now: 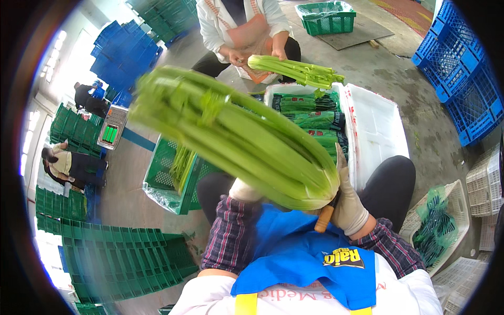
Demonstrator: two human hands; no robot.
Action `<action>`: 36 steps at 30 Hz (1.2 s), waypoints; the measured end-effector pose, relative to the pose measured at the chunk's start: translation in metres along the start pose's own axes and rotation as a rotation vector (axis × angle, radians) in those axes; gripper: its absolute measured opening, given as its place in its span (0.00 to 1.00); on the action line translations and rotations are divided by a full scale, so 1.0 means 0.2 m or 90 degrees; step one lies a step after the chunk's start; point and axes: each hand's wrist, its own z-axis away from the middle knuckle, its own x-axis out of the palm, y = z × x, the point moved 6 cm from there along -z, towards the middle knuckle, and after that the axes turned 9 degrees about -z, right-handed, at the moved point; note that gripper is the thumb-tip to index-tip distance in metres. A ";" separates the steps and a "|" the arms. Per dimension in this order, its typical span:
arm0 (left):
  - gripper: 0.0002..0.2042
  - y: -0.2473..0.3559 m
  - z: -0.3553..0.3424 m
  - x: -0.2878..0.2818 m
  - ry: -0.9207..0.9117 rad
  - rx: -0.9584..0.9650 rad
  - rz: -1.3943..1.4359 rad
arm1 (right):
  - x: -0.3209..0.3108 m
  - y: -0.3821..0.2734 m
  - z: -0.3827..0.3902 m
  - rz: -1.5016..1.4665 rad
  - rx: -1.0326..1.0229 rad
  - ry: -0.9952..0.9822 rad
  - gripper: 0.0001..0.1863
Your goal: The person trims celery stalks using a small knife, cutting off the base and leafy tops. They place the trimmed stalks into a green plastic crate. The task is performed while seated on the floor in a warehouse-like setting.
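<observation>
Slanting above the blue apron (304, 239), the celery bunch (236, 139) is apparently propped underneath by the left hand (244, 190), its grip hidden, to bear the length, while the base is steadied by the right hand (350, 209), around a wooden-handled knife (325, 217).

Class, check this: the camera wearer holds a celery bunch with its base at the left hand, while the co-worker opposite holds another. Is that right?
No: the head view shows the celery bunch's base at the right hand, not the left hand. The rest stands.
</observation>
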 end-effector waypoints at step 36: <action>0.35 0.48 0.52 -0.03 0.198 -0.318 -0.428 | -0.24 0.26 -0.38 0.207 0.111 -0.059 0.12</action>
